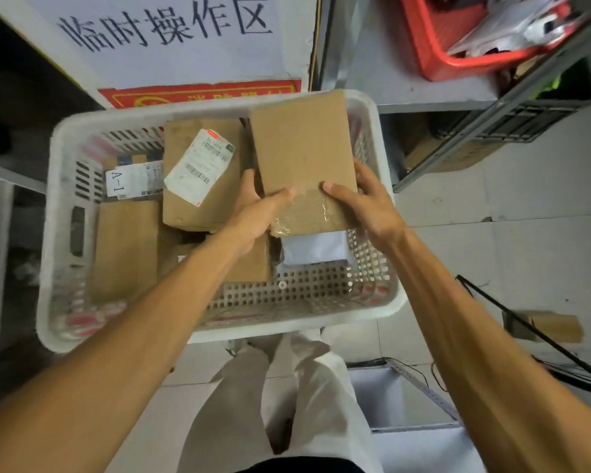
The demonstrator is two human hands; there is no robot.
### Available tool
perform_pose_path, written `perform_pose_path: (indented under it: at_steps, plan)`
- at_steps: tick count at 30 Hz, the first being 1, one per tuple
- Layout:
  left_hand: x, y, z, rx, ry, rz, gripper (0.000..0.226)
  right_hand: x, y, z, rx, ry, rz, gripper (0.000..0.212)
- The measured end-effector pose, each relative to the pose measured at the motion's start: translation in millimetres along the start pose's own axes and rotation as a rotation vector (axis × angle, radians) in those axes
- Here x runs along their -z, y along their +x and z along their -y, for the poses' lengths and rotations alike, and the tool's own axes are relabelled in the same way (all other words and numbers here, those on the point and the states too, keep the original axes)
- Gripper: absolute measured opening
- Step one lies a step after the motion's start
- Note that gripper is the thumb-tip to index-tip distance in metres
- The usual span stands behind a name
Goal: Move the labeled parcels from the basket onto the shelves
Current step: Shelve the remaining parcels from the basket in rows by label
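Standing on a tiled floor in pale trousers (287, 387), the person stretches both bare forearms out over the near rim of a white slotted basket (297, 324). Out at 4 o'clock from the basket, a small cardboard box (553, 326) sits on the floor beside a dark cable. Inside the basket, at 5 o'clock, a white plastic mailer (316, 247) lies on the perforated bottom. Beside it at 6 o'clock a brown carton (251, 264) sits partly under the left wrist. A long plain brown parcel (125, 250) lies along the 8 o'clock side. The left hand (258, 213) and the right hand (371, 203) both grasp one cardboard parcel (301, 148) by its near, tape-covered end. Each thumb presses on the top face while the fingers wrap round the left and right edges. This parcel is held above the basket's contents at about 2 o'clock, blank face up, with its far end covering part of the far rim. Just left of it, near the basket's centre, a labelled carton (198, 206) carries a white shipping label (200, 165) set askew, its barcodes too blurred to read. At 10 o'clock a smaller package shows a white tag (118, 182) reading A-1. Beyond the basket at 12 o'clock, a white sign (171, 29) with large dark characters stands above a red sign (198, 93). At 1 o'clock a grey shelf (389, 80) bears a red basket (430, 52) stuffed with pale bags.
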State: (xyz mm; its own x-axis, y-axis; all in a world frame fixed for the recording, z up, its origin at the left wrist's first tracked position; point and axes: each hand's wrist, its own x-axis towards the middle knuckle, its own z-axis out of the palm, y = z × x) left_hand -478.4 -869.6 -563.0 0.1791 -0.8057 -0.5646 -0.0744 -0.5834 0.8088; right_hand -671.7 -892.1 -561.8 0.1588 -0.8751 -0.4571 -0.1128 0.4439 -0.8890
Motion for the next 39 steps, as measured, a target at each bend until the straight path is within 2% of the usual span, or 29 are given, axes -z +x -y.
perform_pose_path:
  at_steps: [6, 11, 15, 18, 21, 24, 28, 32, 35, 39]
  plan:
    - [55, -37, -64, -0.234, 0.034, -0.024, 0.071, -31, -30, 67, 0.136, 0.022, -0.017, 0.065]
    - [114, -79, -97, -0.358, -0.018, -0.094, 0.067, -74, -61, 127, 0.276, -0.002, 0.021, 0.049]
    - [158, -117, -132, -0.538, -0.176, -0.193, 0.061, -116, -82, 186, 0.394, -0.008, 0.047, 0.065]
    - [206, -140, -160, -0.660, -0.245, -0.226, 0.062, -156, -97, 234, 0.501, 0.008, 0.099, 0.060]
    - [258, -163, -183, -0.739, -0.295, -0.227, 0.053, -200, -111, 282, 0.616, -0.007, 0.158, 0.062]
    - [304, -187, -199, -0.799, -0.335, -0.231, 0.049, -240, -124, 321, 0.704, -0.025, 0.225, 0.058]
    - [361, -220, -211, -0.855, -0.317, -0.282, 0.058, -291, -132, 360, 0.773, -0.033, 0.288, 0.054]
    - [399, -246, -218, -0.897, -0.348, -0.421, 0.061, -336, -134, 384, 0.831, -0.037, 0.397, 0.058]
    - [421, -265, -222, -0.892, -0.369, -0.534, 0.068, -366, -135, 392, 0.821, 0.028, 0.478, 0.049]
    - [445, -294, -218, -0.860, -0.378, -0.735, 0.092, -409, -142, 403, 0.872, 0.017, 0.611, 0.040]
